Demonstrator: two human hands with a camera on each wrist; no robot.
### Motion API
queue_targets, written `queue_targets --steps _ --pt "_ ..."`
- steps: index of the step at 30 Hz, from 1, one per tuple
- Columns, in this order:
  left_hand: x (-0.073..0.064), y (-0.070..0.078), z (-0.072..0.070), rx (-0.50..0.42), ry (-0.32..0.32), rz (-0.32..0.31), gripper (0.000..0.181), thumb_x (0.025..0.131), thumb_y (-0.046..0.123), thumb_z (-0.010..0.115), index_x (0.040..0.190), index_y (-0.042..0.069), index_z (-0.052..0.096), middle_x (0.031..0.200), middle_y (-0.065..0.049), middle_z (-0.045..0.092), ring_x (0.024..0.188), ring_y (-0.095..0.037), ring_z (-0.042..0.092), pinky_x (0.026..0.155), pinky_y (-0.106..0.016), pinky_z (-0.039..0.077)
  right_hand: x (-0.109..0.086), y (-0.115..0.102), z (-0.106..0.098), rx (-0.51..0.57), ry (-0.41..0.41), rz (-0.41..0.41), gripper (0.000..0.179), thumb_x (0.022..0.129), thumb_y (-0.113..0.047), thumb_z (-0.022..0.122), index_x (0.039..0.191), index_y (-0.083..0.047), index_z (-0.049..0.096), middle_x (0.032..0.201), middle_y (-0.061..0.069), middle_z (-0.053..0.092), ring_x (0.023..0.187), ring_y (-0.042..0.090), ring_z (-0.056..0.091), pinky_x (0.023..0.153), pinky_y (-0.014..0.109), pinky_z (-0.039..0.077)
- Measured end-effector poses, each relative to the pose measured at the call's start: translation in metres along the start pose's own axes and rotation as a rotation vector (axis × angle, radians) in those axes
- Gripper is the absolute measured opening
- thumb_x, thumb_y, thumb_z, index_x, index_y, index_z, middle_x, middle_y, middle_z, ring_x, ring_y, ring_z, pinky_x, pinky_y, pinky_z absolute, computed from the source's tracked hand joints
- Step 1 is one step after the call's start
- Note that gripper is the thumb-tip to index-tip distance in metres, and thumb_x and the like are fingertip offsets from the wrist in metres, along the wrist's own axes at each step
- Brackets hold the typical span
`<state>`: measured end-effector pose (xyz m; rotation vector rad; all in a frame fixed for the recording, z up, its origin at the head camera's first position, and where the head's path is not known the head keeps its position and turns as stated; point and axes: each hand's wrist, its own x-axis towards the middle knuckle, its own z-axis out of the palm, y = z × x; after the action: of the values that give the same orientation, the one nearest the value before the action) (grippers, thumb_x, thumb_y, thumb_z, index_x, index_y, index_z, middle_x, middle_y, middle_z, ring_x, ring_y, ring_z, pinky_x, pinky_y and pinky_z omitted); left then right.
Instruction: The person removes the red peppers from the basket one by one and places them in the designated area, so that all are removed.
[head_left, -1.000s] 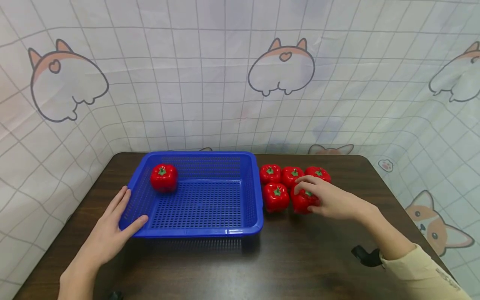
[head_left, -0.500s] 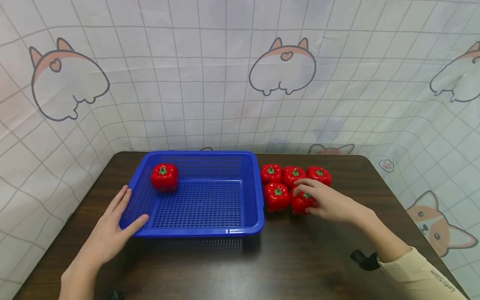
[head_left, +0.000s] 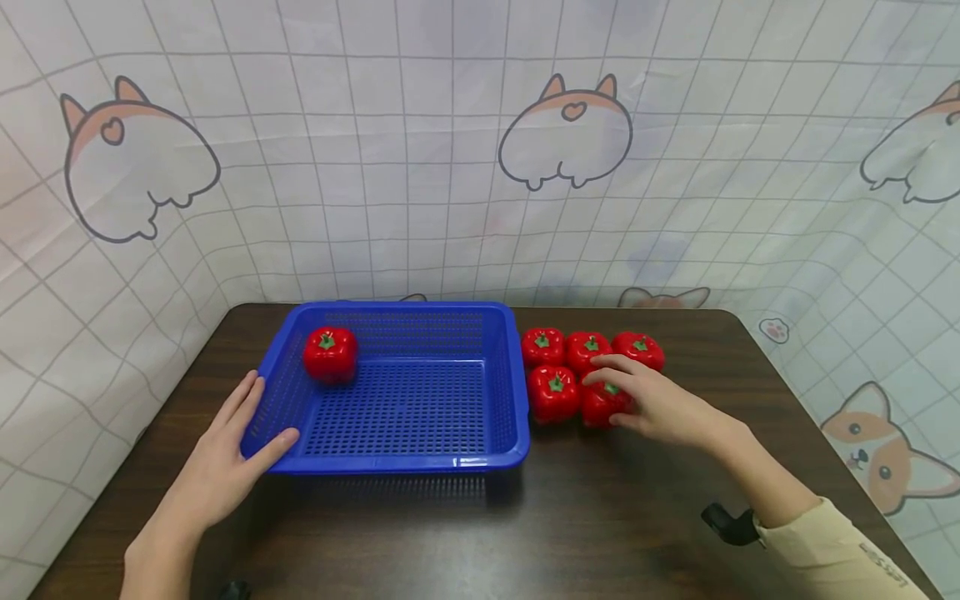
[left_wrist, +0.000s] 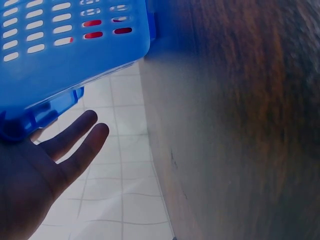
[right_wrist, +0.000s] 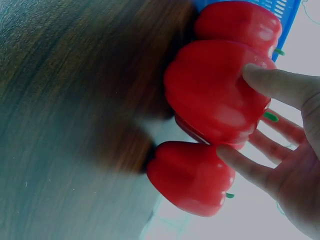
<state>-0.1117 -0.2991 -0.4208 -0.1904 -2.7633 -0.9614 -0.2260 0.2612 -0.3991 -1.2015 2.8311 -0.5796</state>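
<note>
A blue plastic basket (head_left: 401, 462) with mesh sides stands on the table, one red bell pepper (head_left: 330, 357) in its far left part. At its near left corner, my left hand (head_left: 217, 467) rests against the rim, fingers straight along the outside and thumb spread over the near edge. My right hand (head_left: 656, 404) grips the near right bell pepper (head_left: 602, 407) of a cluster right of the basket. In the right wrist view, the thumb (right_wrist: 280, 85) presses on that bell pepper (right_wrist: 215, 90); the other fingers are partly behind it.
Several more red bell peppers stand close together, among them one near the basket (head_left: 553, 396) and one at the far right (head_left: 639, 350). A white grid-patterned cloth (head_left: 450, 208) hangs behind the brown table (head_left: 570, 517).
The gripped bell pepper has shifted very slightly left and nearer, together with my right hand. My left hand and the basket have stayed in place.
</note>
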Motion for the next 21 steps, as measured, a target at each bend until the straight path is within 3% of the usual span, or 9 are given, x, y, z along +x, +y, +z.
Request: queue_targets --steps 12,21 --pt "-0.001 0.001 0.0 -0.007 0.002 0.002 0.087 0.1 0.039 0.066 0.163 0.003 0.02 0.171 -0.013 0.009 0.147 -0.055 0.021 0.107 -0.078 0.023 0.009 -0.009 -0.018 -0.001 0.018 0.001 0.056 0.086 -0.012 0.084 0.137 -0.008 0.061 0.144 0.013 0.052 0.131 0.033 0.051 0.098 0.049 0.054" --pt "0.0 0.001 0.0 0.003 -0.003 -0.007 0.087 0.099 0.04 0.067 0.163 0.002 0.021 0.171 -0.015 0.01 0.147 -0.055 0.021 0.107 -0.077 0.024 0.032 -0.02 -0.027 -0.016 0.002 -0.068 0.05 0.092 -0.013 0.077 0.138 -0.007 0.059 0.148 0.017 0.049 0.131 0.033 0.053 0.099 0.05 0.053"
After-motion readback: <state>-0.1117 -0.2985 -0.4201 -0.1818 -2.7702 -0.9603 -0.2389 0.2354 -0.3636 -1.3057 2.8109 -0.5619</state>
